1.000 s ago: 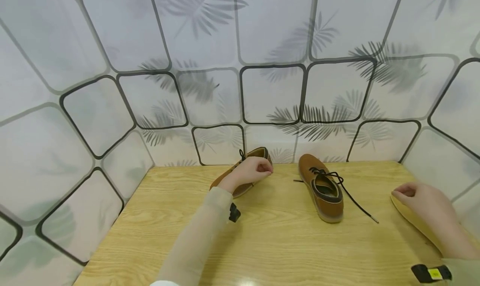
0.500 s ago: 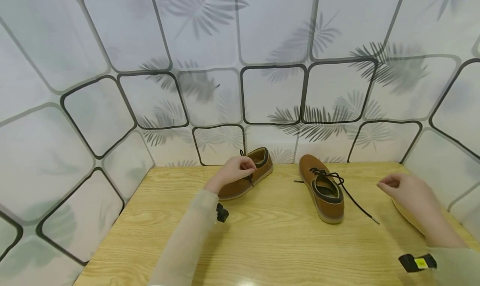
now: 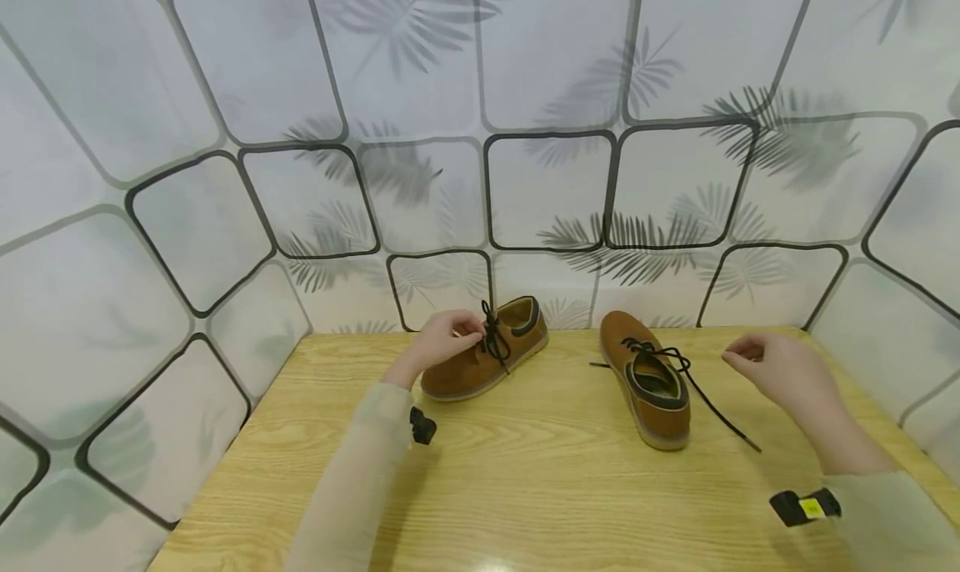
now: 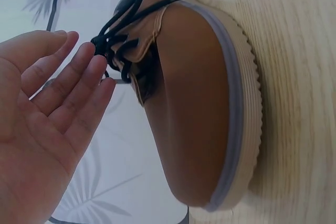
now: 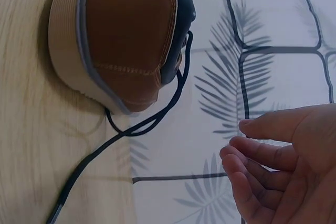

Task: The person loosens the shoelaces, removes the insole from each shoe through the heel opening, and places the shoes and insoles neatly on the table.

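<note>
A brown leather shoe (image 3: 468,372) with a dark collar sits at the back left of the table, its toe toward the left. Its black shoelace (image 4: 123,35) shows a loop and loose ends. Over the toe side hovers my left hand (image 3: 448,338), fingers loosely bent and holding nothing; in the left wrist view its fingertips are close to the lace knot, and whether they touch it I cannot tell. The matching shoe (image 3: 647,388) stands right of centre, heel toward me, a long lace end (image 3: 723,420) trailing right. My right hand (image 3: 783,372) hangs right of it, relaxed, holding nothing.
The wooden table (image 3: 517,480) carries both shoes. A patterned wall covering (image 3: 547,188) with rounded outlines and leaf prints rises at the back and on both sides. The left shoe's heel is close to the back wall.
My left hand has drawn back leftward across the left shoe, uncovering its laces and heel. My right hand has moved left toward the other shoe. Both shoes stay in place.
</note>
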{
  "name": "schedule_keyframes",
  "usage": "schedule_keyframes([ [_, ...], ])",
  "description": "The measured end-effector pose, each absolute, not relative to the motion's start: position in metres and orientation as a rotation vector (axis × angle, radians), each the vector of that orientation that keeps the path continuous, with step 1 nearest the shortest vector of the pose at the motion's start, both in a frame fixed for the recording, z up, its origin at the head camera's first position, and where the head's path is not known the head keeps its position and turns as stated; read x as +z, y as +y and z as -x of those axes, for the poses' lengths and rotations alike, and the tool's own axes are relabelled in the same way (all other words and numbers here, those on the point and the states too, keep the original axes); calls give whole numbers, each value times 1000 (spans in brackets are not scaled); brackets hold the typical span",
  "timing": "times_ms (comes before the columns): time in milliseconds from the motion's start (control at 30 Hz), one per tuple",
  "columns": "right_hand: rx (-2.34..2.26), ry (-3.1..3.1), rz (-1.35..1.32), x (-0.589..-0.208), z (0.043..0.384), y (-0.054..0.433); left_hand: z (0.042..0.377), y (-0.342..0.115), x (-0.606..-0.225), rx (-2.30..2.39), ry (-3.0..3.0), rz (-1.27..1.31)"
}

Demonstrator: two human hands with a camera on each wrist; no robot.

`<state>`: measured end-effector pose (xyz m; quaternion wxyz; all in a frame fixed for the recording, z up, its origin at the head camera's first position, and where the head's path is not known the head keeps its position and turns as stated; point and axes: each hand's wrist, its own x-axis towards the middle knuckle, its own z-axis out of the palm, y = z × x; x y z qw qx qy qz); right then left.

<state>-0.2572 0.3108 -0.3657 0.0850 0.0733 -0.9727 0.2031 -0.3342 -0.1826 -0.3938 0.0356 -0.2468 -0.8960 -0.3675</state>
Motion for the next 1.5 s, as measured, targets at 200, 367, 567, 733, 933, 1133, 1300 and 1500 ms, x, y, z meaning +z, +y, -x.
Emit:
schedule_keyframes([
  [200, 626, -2896, -241, -360, 263, 290, 329, -197, -393, -1131, -2759, 731],
  [367, 635, -2903, -262, -355, 269, 272, 328, -207, -397, -1107, -2729, 745],
  [567, 644, -2916, -305, -350, 276, 254, 327, -216, -401, -1124, -2773, 704],
  [733, 643, -2916, -333, -346, 278, 241, 324, -223, -402, -1115, -2790, 677],
  [933, 664, -2919, -367, -344, 281, 226, 320, -232, -406, -1135, -2798, 644],
  [1133, 661, -2916, -404, -347, 287, 213, 314, -239, -409, -1147, -2813, 628],
  [1300, 678, -2924, -412, -351, 293, 202, 309, -246, -412, -1153, -2821, 583],
  [1500, 695, -2964, -399, -353, 298, 192, 307, -255, -414, -1141, -2835, 546],
])
